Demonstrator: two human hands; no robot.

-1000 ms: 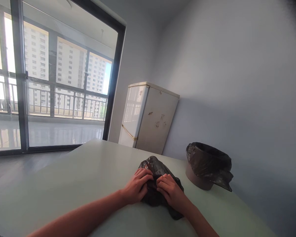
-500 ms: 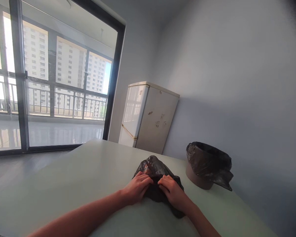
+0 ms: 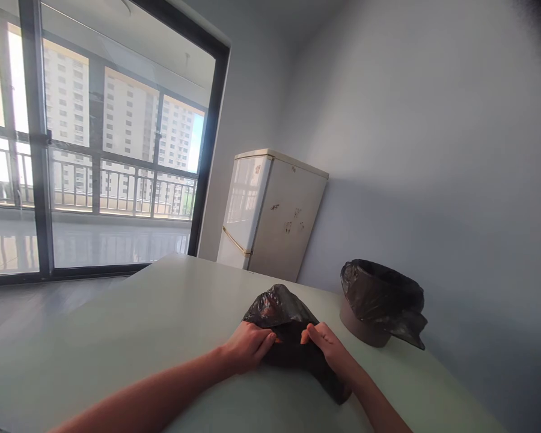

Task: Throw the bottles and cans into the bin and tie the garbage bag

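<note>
A black plastic bag (image 3: 279,305) lies on the pale green tabletop (image 3: 184,307), its opening facing me. My left hand (image 3: 251,347) is closed on the left side of the bag's rim, thumb on top. On the right side of the opening, my right hand (image 3: 328,347) grips the black plastic with fingers curled. Between the two hands the rim is spread, with dark plastic hanging toward me and to the lower right. Something reddish shows dimly through the bag's upper left; what it is cannot be made out.
A brownish bin (image 3: 365,328) lined with another black bag (image 3: 383,294) stands on the table's right side, near the wall. Beyond the far edge is a white refrigerator (image 3: 286,210). A dark-framed glass door (image 3: 121,138) is at the left.
My right hand has moved right, away from my left hand, and the bag's rim between them is wider. The plastic at the lower right now reaches farther right.
</note>
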